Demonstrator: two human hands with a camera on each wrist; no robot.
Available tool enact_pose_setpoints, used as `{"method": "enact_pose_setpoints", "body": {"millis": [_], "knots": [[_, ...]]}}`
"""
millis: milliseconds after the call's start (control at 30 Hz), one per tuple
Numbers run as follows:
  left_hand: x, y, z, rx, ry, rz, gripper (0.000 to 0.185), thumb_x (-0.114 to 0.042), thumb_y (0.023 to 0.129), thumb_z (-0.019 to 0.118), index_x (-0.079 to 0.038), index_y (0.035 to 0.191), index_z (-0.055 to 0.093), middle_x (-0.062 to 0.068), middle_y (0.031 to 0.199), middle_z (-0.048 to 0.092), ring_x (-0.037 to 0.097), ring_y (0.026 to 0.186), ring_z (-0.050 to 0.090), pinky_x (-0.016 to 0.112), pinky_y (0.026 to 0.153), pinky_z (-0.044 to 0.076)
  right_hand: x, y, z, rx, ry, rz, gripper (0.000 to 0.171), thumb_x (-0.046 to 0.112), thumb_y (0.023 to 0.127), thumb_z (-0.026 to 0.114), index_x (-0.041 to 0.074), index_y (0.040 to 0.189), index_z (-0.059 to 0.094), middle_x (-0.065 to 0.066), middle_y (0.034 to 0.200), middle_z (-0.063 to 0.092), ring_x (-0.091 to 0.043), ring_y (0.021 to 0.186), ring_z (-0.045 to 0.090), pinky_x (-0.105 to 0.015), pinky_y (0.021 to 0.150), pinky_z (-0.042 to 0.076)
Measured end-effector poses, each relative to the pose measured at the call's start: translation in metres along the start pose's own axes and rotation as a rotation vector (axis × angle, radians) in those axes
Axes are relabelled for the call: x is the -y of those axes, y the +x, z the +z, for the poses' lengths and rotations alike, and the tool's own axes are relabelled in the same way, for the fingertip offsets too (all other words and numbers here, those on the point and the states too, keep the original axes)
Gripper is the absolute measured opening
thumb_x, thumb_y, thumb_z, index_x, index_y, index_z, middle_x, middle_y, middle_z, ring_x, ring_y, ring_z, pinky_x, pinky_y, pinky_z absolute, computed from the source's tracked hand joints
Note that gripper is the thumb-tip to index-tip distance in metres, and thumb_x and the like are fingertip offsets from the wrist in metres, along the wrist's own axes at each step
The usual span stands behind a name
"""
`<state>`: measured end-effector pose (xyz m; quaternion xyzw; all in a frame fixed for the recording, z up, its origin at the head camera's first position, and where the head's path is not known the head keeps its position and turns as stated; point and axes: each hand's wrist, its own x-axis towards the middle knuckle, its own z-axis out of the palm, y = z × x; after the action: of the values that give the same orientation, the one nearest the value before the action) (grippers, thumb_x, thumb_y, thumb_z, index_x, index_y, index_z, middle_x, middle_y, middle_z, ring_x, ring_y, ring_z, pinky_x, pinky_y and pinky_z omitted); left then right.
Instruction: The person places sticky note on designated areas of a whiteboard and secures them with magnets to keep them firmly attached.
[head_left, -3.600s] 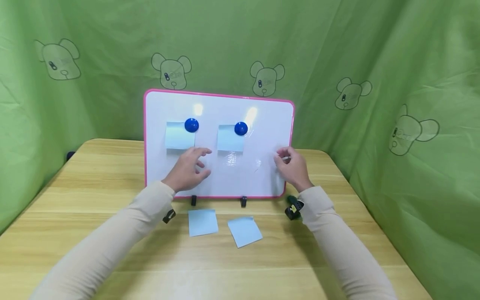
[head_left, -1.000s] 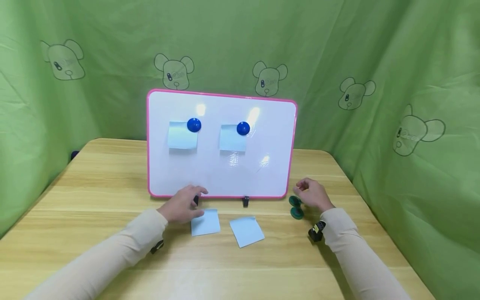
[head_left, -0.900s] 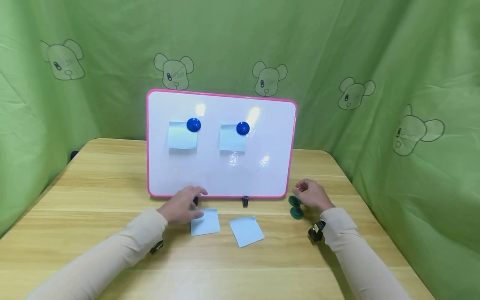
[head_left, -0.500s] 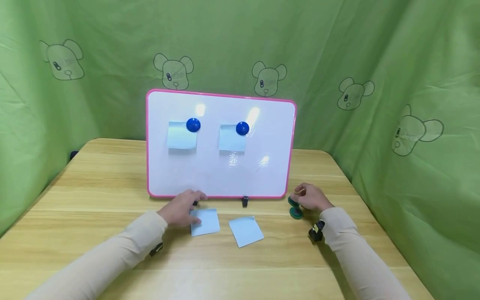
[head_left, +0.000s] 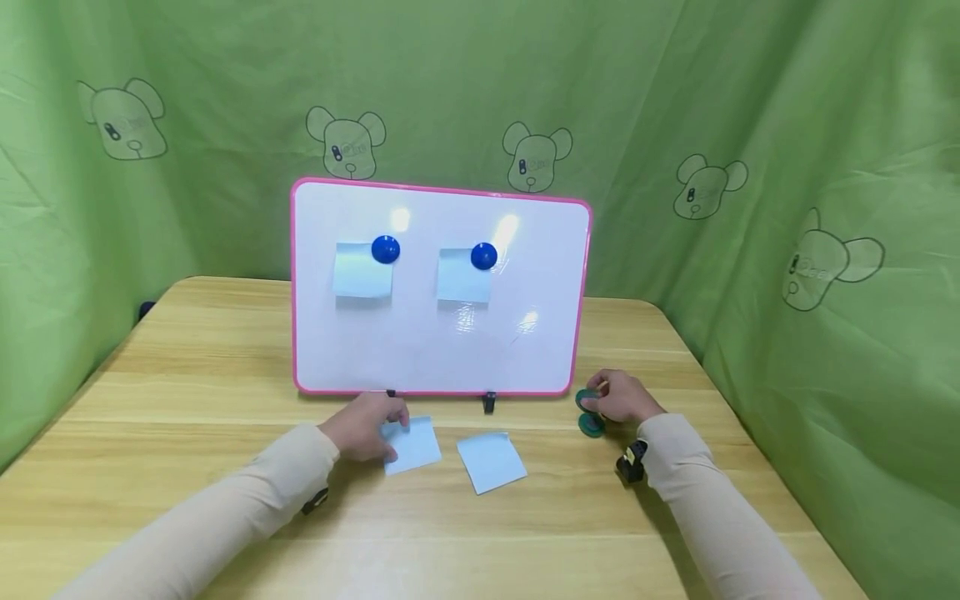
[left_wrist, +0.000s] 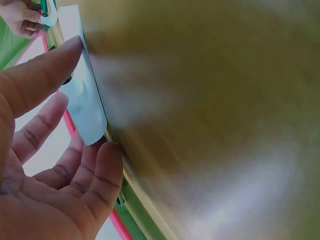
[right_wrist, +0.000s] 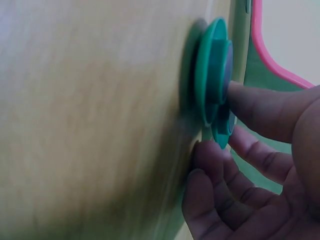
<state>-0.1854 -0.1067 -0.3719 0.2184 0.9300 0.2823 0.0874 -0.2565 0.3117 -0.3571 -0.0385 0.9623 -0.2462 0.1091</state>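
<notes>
The left hand (head_left: 365,427) lies low on the table (head_left: 187,350), thumb and fingers (left_wrist: 102,170) pinching the edge of a blue note (head_left: 411,444); the left wrist view shows that edge lifted off the wood, which the head view does not. The right hand (head_left: 622,398) curls over two green magnets (head_left: 590,412), and the right wrist view shows its thumb tip (right_wrist: 245,97) and fingers closing on the nearer magnet (right_wrist: 212,80). A second note (head_left: 491,461) lies between the hands, and beyond them stands the whiteboard (head_left: 450,350).
</notes>
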Motion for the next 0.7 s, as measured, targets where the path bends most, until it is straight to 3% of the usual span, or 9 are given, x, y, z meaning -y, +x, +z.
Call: {"method": "enact_pose_setpoints", "body": {"millis": [300, 433, 567, 700], "knots": [[-0.002, 0.001, 0.002, -0.006, 0.017, 0.053, 0.044, 0.001, 0.066, 0.085, -0.008, 0.104, 0.066, 0.010, 0.117, 0.062, 0.028, 0.110, 0.055, 0.043, 0.098, 0.045, -0.001, -0.003, -0.003, -0.016, 0.015, -0.012, 0.026, 0.014, 0.090, 0.068, -0.003, 0.105, 0.054, -0.019, 0.098, 0.060, -0.029, 0.083, 0.058, -0.036, 0.068, 0.051], [-0.002, 0.003, 0.001, -0.020, -0.006, 0.029, 0.042, 0.006, 0.068, 0.080, -0.010, 0.104, 0.065, 0.007, 0.116, 0.060, 0.027, 0.111, 0.055, 0.042, 0.099, 0.045, -0.001, -0.003, -0.005, -0.037, 0.033, -0.009, 0.026, 0.012, 0.090, 0.066, -0.002, 0.106, 0.051, -0.018, 0.095, 0.060, -0.027, 0.080, 0.059, -0.035, 0.068, 0.051], [-0.004, 0.006, -0.004, -0.038, -0.038, -0.001, 0.038, 0.010, 0.071, 0.074, -0.012, 0.100, 0.065, 0.005, 0.113, 0.060, 0.025, 0.108, 0.054, 0.043, 0.098, 0.046, -0.001, -0.002, -0.005, -0.045, 0.055, -0.030, 0.022, 0.010, 0.091, 0.064, 0.000, 0.108, 0.053, -0.013, 0.085, 0.062, -0.021, 0.071, 0.061, -0.032, 0.064, 0.049], [-0.004, 0.009, -0.008, -0.059, -0.047, 0.022, 0.032, 0.011, 0.073, 0.072, -0.013, 0.091, 0.062, 0.004, 0.107, 0.061, 0.024, 0.102, 0.054, 0.042, 0.094, 0.047, -0.001, -0.001, -0.005, -0.042, 0.052, -0.053, 0.014, 0.011, 0.093, 0.063, 0.004, 0.104, 0.060, -0.008, 0.078, 0.063, -0.018, 0.067, 0.062, -0.031, 0.061, 0.047]]}}
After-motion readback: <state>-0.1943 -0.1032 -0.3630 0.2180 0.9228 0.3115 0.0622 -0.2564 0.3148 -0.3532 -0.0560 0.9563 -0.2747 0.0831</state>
